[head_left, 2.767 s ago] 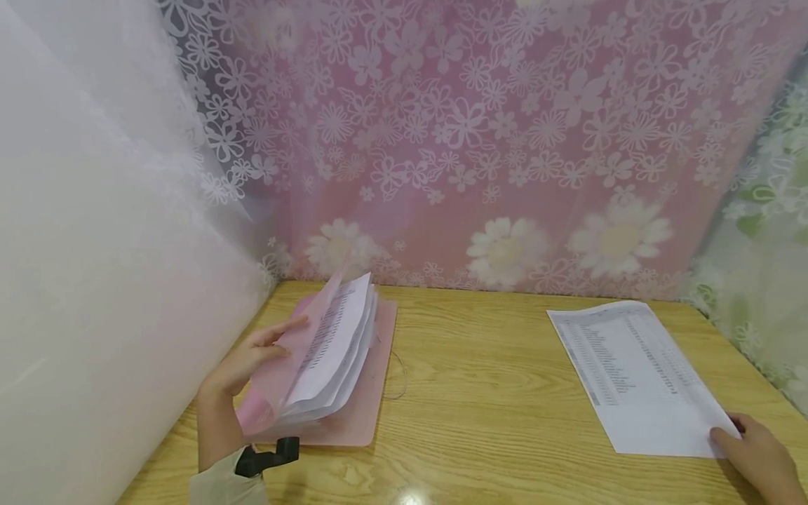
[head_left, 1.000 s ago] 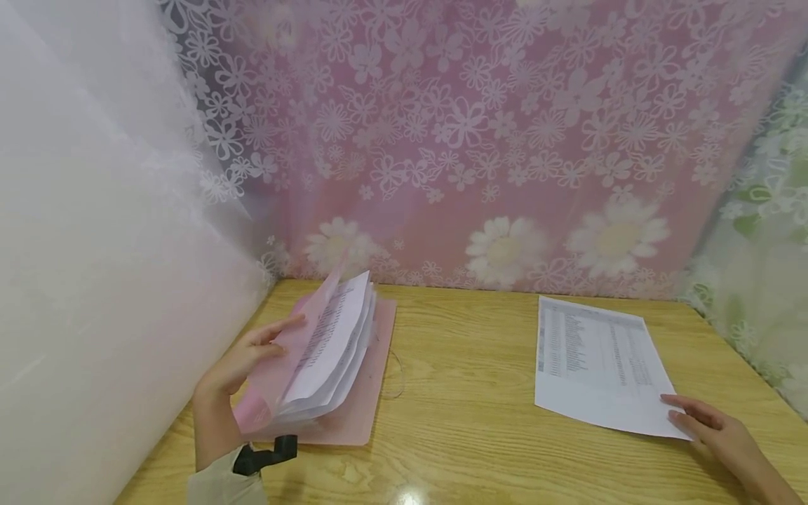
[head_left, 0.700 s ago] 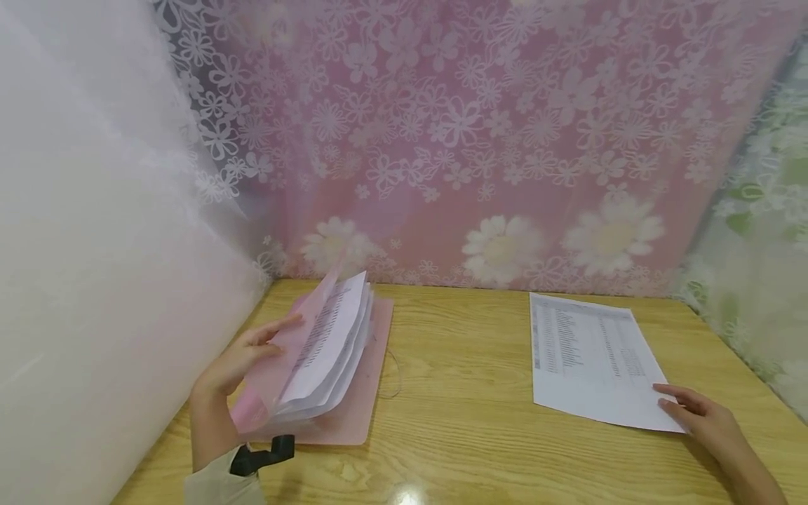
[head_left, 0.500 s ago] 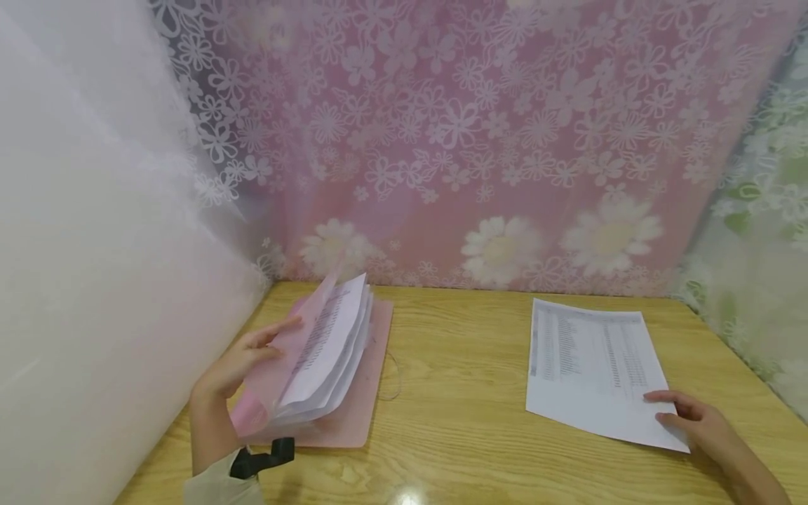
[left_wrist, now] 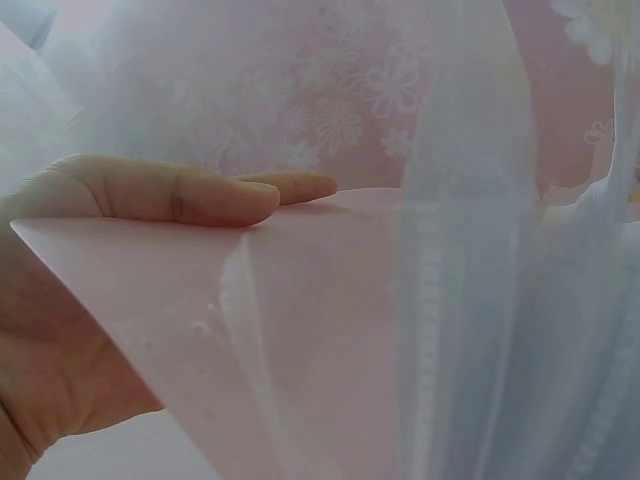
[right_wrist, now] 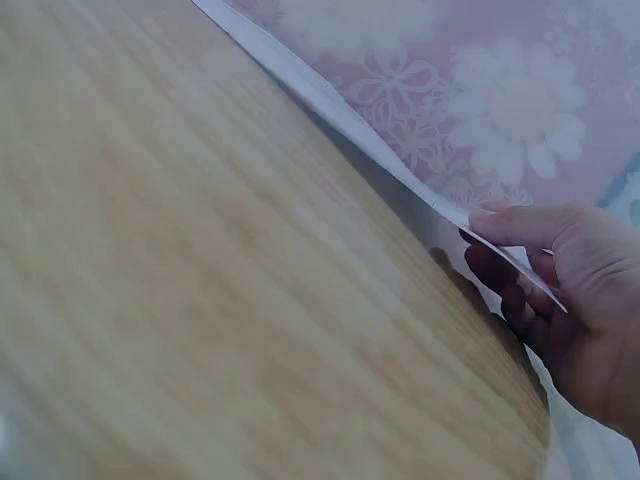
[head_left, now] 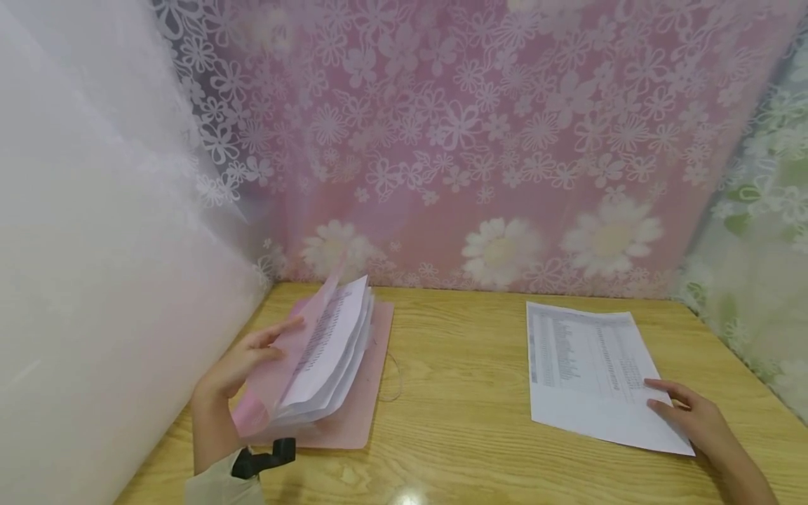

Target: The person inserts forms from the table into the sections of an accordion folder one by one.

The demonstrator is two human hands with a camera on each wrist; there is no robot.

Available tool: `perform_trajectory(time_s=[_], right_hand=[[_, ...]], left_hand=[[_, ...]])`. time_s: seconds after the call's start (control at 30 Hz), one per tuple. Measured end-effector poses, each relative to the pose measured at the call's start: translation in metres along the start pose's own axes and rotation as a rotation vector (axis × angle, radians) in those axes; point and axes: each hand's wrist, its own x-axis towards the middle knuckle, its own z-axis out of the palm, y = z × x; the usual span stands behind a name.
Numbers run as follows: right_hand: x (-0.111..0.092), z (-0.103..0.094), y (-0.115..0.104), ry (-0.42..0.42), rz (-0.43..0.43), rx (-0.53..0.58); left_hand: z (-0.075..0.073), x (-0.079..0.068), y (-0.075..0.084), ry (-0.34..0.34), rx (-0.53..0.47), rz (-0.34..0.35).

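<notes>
A pink translucent folder [head_left: 374,393] lies part-opened at the left of the table in the head view. Clear sleeves and printed papers [head_left: 331,351] fan up inside it. My left hand [head_left: 233,372] holds its raised front cover [left_wrist: 320,330] by the edge, thumb on one face; some fingers are hidden behind the plastic. On the right, my right hand [head_left: 701,421] pinches a printed sheet [head_left: 587,386] at its near right corner. In the right wrist view the sheet [right_wrist: 340,115] is seen nearly edge-on, tilted off the wood, between the thumb and fingers of that hand [right_wrist: 590,280].
The wooden table [head_left: 454,407] spans the space between folder and sheet. A thin loop of cord [head_left: 399,379] sticks out by the folder's right edge. A flowered pink curtain [head_left: 429,210] hangs behind, and a white sheet [head_left: 113,280] closes the left side.
Over the span my right hand has carried the sheet leftward and turned it, and the sheet has shifted slightly lately. The left hand and folder have stayed put.
</notes>
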Motion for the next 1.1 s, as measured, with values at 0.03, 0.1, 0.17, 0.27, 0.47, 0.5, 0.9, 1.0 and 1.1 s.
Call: perform_trajectory(time_s=[0.03,0.1,0.17,0.27,0.47,0.5,0.9,1.0,1.1], right_hand=[[0.000,0.000,0.001,-0.004,-0.015,0.013],[0.000,0.002,0.002,-0.003,-0.046,0.033],[-0.002,0.004,0.001,-0.019,-0.059,0.073],[-0.003,0.007,0.000,-0.044,-0.060,0.180],[-0.003,0.009,0.000,-0.113,-0.022,0.400],[-0.003,0.009,-0.001,-0.118,-0.021,0.416],[0.003,0.025,-0.029,-0.181,-0.083,0.527],[0.004,0.031,-0.040,-0.138,-0.084,0.499],[0.004,0.038,-0.052,-0.128,-0.101,0.538]], left_hand=[[0.000,0.000,0.000,0.000,-0.002,-0.001],[0.000,0.000,0.000,0.001,-0.003,-0.002],[0.001,-0.001,0.000,0.004,-0.002,0.000],[0.001,-0.001,0.000,0.006,-0.002,0.003],[0.000,0.000,-0.001,0.002,-0.007,0.000],[0.000,0.000,-0.001,0.001,-0.008,-0.001],[-0.002,-0.002,0.000,0.011,-0.004,-0.004],[-0.001,-0.001,0.000,0.009,-0.010,-0.006],[-0.001,-0.001,0.001,0.009,-0.016,-0.011]])
